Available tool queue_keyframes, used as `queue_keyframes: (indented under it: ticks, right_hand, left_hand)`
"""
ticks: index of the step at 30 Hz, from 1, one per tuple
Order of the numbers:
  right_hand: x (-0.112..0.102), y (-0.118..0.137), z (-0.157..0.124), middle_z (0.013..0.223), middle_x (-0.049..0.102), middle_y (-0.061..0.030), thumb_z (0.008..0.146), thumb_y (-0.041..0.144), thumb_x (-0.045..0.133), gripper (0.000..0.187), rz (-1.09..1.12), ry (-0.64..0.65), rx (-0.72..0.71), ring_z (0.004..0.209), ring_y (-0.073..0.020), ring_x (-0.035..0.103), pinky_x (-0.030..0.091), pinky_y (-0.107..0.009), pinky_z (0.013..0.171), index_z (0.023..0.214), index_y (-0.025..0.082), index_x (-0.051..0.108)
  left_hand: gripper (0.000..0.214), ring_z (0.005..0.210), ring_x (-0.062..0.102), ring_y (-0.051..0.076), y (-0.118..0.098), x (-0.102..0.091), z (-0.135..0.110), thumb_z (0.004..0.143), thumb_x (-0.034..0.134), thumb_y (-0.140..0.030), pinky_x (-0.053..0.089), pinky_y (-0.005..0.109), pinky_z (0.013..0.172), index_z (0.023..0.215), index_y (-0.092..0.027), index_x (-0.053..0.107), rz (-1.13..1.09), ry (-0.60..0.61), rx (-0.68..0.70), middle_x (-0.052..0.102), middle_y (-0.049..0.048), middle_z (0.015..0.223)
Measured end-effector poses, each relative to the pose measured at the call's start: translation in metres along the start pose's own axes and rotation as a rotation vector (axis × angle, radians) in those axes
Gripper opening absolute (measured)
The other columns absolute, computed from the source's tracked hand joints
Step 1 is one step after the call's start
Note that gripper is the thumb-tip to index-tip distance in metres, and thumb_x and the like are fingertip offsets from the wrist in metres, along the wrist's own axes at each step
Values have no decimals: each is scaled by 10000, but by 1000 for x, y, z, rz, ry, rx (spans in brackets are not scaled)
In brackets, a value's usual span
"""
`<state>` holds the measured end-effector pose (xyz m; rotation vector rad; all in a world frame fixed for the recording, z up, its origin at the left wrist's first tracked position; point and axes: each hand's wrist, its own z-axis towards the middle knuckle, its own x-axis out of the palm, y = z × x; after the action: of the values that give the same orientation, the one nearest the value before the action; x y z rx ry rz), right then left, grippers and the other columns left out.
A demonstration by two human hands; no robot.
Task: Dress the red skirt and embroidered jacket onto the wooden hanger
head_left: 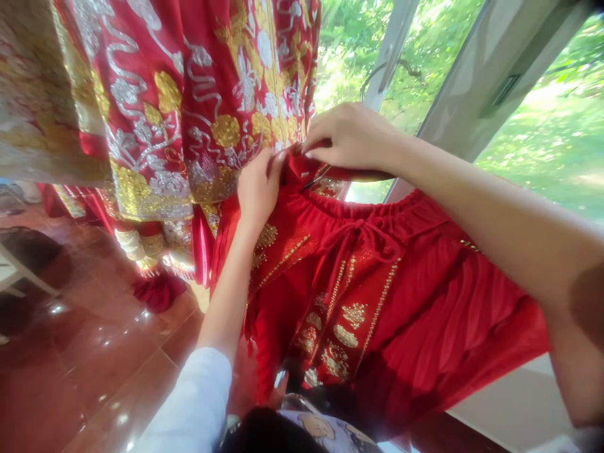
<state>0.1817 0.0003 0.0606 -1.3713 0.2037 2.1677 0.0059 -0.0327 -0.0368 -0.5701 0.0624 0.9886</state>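
Fingers of the left hand (257, 192) and the right hand (352, 138) are drawn narrow, pinching cloth at the far left edge of the red skirt (346, 283); whether a clip sits between the tips, I cannot tell. Nearer me, a smooth white sleeve (189, 399) covers part of the left arm. The skirt hangs in front, its gathered waistband (382, 214) puckered, a soft cord bow (359, 231) tied at front. I make out rows of gold beads, patches of glittering sequins and crinkled pleats toward the right edge, where the right forearm blocks some of the waistband. Just behind hangs a red robe (207, 94), stiff with silver and gold embroidery. Beyond are glossy floor tiles (117, 371) and a pale window frame (453, 94).
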Motion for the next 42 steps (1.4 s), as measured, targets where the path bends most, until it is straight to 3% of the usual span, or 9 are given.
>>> queue_keyframes:
  ticks: [7, 11, 15, 19, 24, 27, 31, 39, 42]
  right_hand:
    - [5, 4, -7, 1006, 648, -75, 838, 214, 451, 214, -134, -55, 53, 978, -244, 562, 412, -387, 844, 862, 234, 663]
    - [9, 1, -7, 1006, 648, -73, 853, 223, 415, 240, -174, -119, 57, 981, -244, 562, 414, -386, 832, 865, 229, 655]
    - [11, -1, -8, 987, 647, -79, 851, 237, 408, 236, -171, -192, 113, 983, -237, 555, 416, -378, 844, 851, 221, 643]
    - [11, -1, -12, 1025, 635, -85, 867, 307, 405, 241, -76, -233, 149, 1021, -222, 514, 404, -357, 924, 875, 248, 638]
    - [14, 1, -12, 1038, 616, -92, 843, 387, 428, 250, 31, -200, 216, 1105, -269, 476, 379, -411, 982, 915, 259, 629]
    - [13, 1, -8, 1053, 607, -103, 830, 397, 440, 252, 53, -182, 220, 1089, -277, 475, 365, -431, 979, 868, 227, 622]
    - [8, -1, -6, 1013, 632, -91, 823, 424, 443, 278, 88, -114, 221, 1104, -260, 465, 332, -396, 1016, 915, 248, 637]
    - [2, 3, -8, 1069, 667, 1, 845, 393, 435, 298, 9, -69, 213, 1162, -204, 506, 371, -351, 1053, 1008, 291, 662]
    - [-20, 3, -24, 1119, 660, 6, 870, 304, 446, 282, 20, -274, 118, 1040, -144, 588, 451, -286, 965, 1025, 253, 675]
  left_hand:
    - [260, 675, 531, 201, 7, -73, -53, 880, 498, -460, 333, 293, 610, 829, -214, 567, 471, 350, -266, 630, 49, 803]
    - [383, 567, 459, 151, -1, -101, -66, 895, 457, -445, 295, 273, 560, 611, -187, 477, 348, 463, -317, 532, 9, 607]
    - [437, 522, 401, 130, -56, -67, -67, 958, 348, -423, 277, 282, 526, 586, -195, 375, 184, 1, -173, 438, -4, 538]
    - [389, 628, 544, 178, -101, 2, -70, 971, 335, -365, 340, 327, 571, 624, -210, 416, 185, -2, 149, 560, 48, 609]
    - [443, 658, 577, 199, -71, 37, -65, 973, 297, -473, 418, 356, 622, 645, -224, 459, -56, 197, 176, 610, 63, 674]
    - [444, 850, 612, 206, -50, 26, -52, 991, 217, -455, 474, 362, 763, 823, -230, 562, -215, -7, 88, 646, 75, 870]
    - [232, 1282, 420, 291, -47, 13, -21, 902, 510, -393, 400, 443, 987, 1078, -255, 572, -105, -248, 14, 572, 123, 1235]
    - [97, 859, 610, 234, -22, 41, 35, 798, 568, -257, 488, 374, 796, 797, -169, 611, -253, 339, 73, 655, 77, 821]
    - [132, 668, 561, 165, -10, 46, 38, 761, 564, -235, 473, 299, 663, 646, -169, 562, -329, 428, 58, 588, 32, 640]
